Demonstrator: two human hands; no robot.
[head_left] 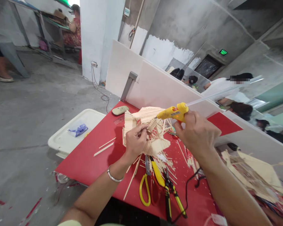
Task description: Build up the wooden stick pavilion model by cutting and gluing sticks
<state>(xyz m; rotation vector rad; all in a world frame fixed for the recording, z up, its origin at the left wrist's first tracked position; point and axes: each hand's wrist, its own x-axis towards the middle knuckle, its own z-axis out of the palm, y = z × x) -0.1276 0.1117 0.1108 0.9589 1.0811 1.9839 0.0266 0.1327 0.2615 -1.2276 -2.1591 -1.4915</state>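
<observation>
My right hand [198, 131] is wrapped round a yellow hot glue gun [172, 113], with a long clear glue stick [209, 97] standing out of its back. The gun's nozzle points left and down, at a small row of thin wooden sticks [152, 125]. Those sticks are pinched in my left hand [136, 138], whose wrist wears a silver bangle. Behind and beneath both hands is a model built of pale wooden sticks [130, 121], with slatted, roof-like panels. My left hand partly hides it. Whether the nozzle touches the sticks, I cannot tell.
On the red table [85, 169] lie yellow-handled scissors [145, 188], pliers [174, 194], loose sticks [104, 149] and a computer mouse [120, 110]. A black cord [186, 194] runs along the right. A white stool [61, 135] stands left. White partition boards [155, 84] rise behind; people sit beyond.
</observation>
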